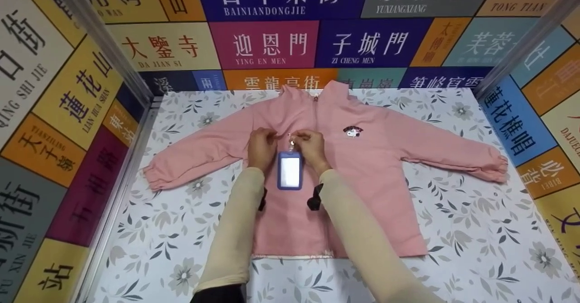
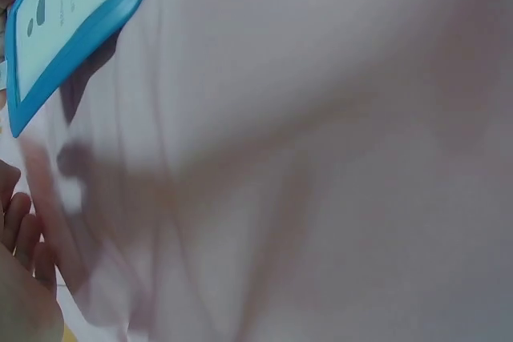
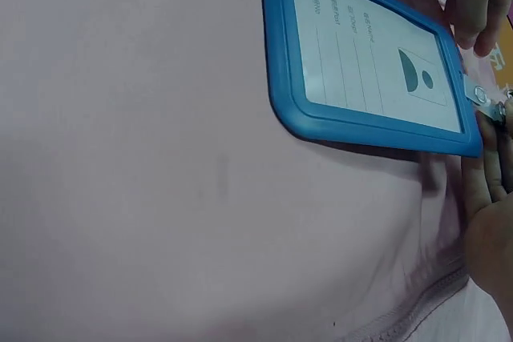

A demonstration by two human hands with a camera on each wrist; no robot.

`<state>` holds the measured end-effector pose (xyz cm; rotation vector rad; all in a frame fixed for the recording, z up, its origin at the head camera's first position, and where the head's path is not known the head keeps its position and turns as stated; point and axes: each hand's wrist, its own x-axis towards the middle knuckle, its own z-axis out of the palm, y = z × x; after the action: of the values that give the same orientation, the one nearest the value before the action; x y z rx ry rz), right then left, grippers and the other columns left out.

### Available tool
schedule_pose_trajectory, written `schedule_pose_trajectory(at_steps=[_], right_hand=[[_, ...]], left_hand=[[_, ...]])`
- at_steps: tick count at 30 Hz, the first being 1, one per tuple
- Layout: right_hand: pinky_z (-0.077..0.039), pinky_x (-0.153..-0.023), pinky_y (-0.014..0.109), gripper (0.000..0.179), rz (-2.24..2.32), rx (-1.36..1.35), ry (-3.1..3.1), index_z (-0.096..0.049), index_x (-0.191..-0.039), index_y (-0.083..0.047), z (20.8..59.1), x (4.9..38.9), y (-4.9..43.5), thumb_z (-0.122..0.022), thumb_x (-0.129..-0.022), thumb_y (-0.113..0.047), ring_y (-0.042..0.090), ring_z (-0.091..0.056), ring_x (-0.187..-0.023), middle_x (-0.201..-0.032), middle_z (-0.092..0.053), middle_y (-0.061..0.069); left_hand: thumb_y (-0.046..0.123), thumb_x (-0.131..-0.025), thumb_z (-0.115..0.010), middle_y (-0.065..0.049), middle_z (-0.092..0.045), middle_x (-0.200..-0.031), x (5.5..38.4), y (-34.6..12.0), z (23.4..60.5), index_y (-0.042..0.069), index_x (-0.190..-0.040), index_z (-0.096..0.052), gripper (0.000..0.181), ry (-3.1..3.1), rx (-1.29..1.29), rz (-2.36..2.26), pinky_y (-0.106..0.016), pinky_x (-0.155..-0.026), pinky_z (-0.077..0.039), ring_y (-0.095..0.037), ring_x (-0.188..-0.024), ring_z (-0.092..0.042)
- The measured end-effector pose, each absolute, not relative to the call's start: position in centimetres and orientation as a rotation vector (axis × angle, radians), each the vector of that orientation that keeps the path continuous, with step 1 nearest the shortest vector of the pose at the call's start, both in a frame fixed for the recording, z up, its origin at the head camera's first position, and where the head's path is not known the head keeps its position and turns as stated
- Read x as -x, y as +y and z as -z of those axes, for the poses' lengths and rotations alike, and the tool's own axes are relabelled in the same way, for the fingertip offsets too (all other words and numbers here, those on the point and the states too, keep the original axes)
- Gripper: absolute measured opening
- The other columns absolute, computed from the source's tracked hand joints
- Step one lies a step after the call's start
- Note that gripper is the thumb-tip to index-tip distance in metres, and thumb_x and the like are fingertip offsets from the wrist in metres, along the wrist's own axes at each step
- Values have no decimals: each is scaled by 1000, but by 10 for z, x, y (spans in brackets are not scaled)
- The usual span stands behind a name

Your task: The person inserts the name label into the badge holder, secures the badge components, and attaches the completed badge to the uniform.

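A pink zip jacket lies spread out on its back, front up, sleeves out to both sides. On its chest, left of the zip, a blue-framed ID badge holder with a white card hangs from a small metal clip. My right hand pinches this clip between thumb and finger. Just left of it, my left hand is held low over the jacket, fingers loosely bent. In the right wrist view the left fingers show nothing between them. The clip's contact with the fabric is partly hidden by the fingers.
Underneath is a table with a white leaf-and-flower cover. Panels with Chinese lettering stand at the back and both sides, with metal posts at the corners. A small cartoon emblem is on the jacket's chest.
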<state>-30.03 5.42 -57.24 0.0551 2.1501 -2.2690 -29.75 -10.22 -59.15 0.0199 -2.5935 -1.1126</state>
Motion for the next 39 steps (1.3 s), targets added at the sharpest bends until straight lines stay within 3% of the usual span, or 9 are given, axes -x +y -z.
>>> schedule_pose_trajectory(at_steps=[9,20,26,31,39], right_hand=[[-59,-64,25,21,2142,-121,2191,-70,-112,9,595,312,50,-58,-95,3,17,-67,-70,-104,-70,31],[-57,-59,28,16,2000,-197,2351,-69,-102,9,587,314,42,-60,-89,9,20,-66,-66,-92,-72,25],[-51,-54,20,12,1903,-232,2459,-74,-96,6,585,317,39,-66,-86,5,16,-65,-64,-88,-74,20],[-50,-55,17,12,1750,-198,2598,-77,-93,3,583,321,38,-68,-85,3,10,-63,-62,-89,-76,19],[-50,-54,16,19,1719,-170,2549,-77,-93,4,581,324,36,-62,-82,8,13,-65,-63,-89,-76,20]], left_hand=[[4,-87,-71,-12,-75,-99,303,-98,589,4,-103,-76,16,-2600,24,1017,-43,-93,-49,-31,-95,-64],[16,-91,-71,-6,-73,-94,307,-96,598,11,-99,-79,13,-2692,-156,939,-39,-91,-49,-25,-92,-63],[13,-92,-69,-5,-71,-93,307,-99,607,11,-97,-78,11,-2601,-172,1094,-37,-90,-51,-23,-92,-64],[13,-90,-70,-4,-72,-96,306,-101,614,13,-95,-77,8,-2533,-214,1235,-40,-94,-47,-22,-96,-63],[9,-87,-73,-5,-75,-96,305,-103,618,13,-94,-78,9,-2499,-216,1306,-40,-102,-43,-23,-95,-66]])
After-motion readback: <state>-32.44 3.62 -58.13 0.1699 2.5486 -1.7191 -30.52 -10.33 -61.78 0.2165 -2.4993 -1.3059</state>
